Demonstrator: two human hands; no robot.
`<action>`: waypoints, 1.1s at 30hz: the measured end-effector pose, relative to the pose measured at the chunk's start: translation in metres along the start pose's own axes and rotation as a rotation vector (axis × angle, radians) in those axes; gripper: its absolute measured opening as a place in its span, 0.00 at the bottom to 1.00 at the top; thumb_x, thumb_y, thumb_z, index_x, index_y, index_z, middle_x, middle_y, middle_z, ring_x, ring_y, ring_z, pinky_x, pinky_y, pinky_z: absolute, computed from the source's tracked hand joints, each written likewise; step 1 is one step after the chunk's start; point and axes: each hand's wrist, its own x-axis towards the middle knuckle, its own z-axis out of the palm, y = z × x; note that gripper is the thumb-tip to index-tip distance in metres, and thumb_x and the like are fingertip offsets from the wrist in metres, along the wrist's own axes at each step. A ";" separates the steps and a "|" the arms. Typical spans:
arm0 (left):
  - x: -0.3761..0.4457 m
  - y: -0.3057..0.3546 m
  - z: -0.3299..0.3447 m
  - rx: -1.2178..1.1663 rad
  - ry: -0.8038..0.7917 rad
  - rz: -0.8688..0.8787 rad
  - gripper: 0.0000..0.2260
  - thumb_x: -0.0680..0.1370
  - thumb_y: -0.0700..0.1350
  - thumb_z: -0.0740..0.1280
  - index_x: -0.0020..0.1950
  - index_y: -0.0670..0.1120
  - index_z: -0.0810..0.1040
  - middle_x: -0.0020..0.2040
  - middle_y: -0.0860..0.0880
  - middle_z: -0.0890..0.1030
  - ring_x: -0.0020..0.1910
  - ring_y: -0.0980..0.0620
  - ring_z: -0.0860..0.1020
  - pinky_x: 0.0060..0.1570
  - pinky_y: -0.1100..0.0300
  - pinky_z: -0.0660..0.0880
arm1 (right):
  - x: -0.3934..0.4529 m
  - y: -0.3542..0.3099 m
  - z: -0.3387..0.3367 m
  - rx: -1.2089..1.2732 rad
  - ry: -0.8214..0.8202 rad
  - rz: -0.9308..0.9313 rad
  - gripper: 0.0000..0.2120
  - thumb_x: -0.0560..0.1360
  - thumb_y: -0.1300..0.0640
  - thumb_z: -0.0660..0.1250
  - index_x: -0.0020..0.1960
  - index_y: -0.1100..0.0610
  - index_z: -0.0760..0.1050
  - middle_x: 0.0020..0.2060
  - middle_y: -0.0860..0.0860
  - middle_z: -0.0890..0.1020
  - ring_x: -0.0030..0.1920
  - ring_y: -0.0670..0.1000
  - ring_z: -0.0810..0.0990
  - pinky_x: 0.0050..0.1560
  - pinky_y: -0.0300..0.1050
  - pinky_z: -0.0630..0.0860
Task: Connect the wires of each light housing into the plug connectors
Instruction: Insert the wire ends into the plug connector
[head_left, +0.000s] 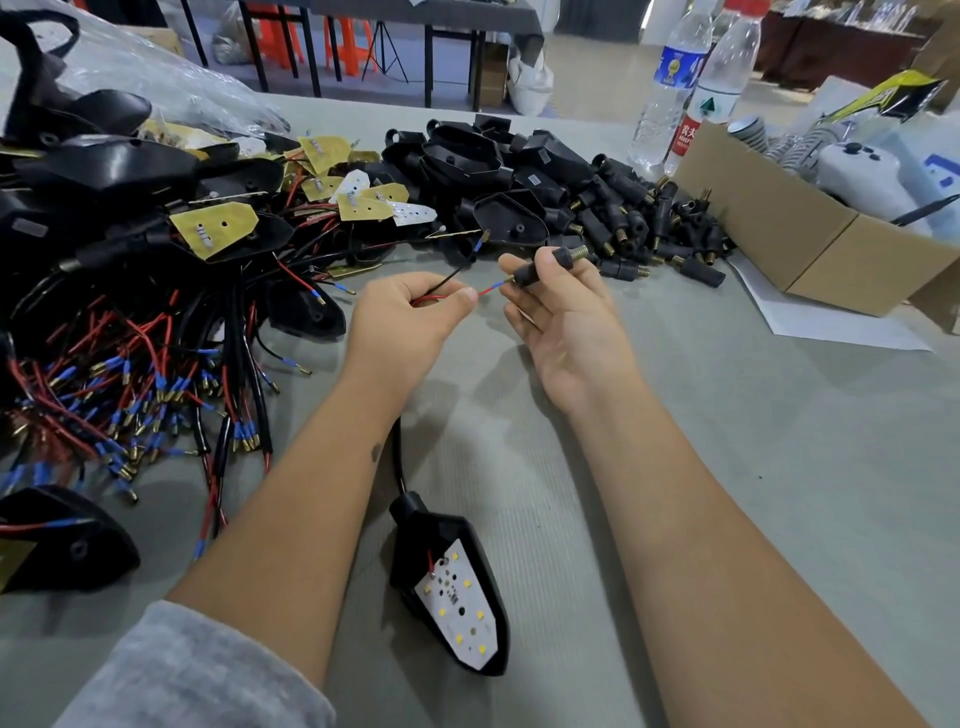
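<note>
worktop (727, 467): grey cloth-like cover, matt, finely ribbed
light housing (415, 545): black plastic, slight sheen
LED board (462, 608): white, smooth, matt
plug connector (545, 266): matt black plastic with a brass-coloured threaded metal end
red wire (485, 291): smooth plastic insulation
box (789, 234): brown cardboard, matt
bottles (670, 78): clear glossy plastic, printed labels
sleeve (171, 670): grey fuzzy cloth

two hands (410, 317), two water bottles (670, 83) at 1 o'clock, one cardboard box (779, 228), one plug connector (545, 267) held, housings (452, 577) too many to count
</note>
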 end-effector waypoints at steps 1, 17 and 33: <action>0.000 0.000 0.000 0.021 0.005 -0.006 0.06 0.75 0.46 0.73 0.38 0.51 0.83 0.33 0.49 0.75 0.32 0.56 0.69 0.35 0.62 0.67 | -0.001 0.000 0.001 -0.015 -0.010 -0.001 0.05 0.80 0.56 0.65 0.46 0.51 0.72 0.45 0.50 0.86 0.43 0.47 0.83 0.45 0.39 0.77; 0.004 0.010 0.005 -0.332 -0.014 -0.228 0.10 0.78 0.35 0.55 0.42 0.45 0.72 0.30 0.52 0.72 0.21 0.59 0.62 0.21 0.67 0.58 | -0.005 0.004 0.005 -0.226 -0.062 -0.014 0.08 0.76 0.65 0.69 0.50 0.53 0.79 0.40 0.48 0.80 0.40 0.46 0.79 0.47 0.40 0.76; 0.000 0.004 0.004 -0.227 -0.020 -0.112 0.09 0.78 0.34 0.64 0.48 0.48 0.75 0.38 0.51 0.78 0.29 0.60 0.72 0.26 0.67 0.67 | -0.005 0.010 0.011 -0.222 -0.021 -0.040 0.04 0.76 0.63 0.70 0.47 0.55 0.80 0.32 0.48 0.80 0.31 0.45 0.71 0.36 0.38 0.70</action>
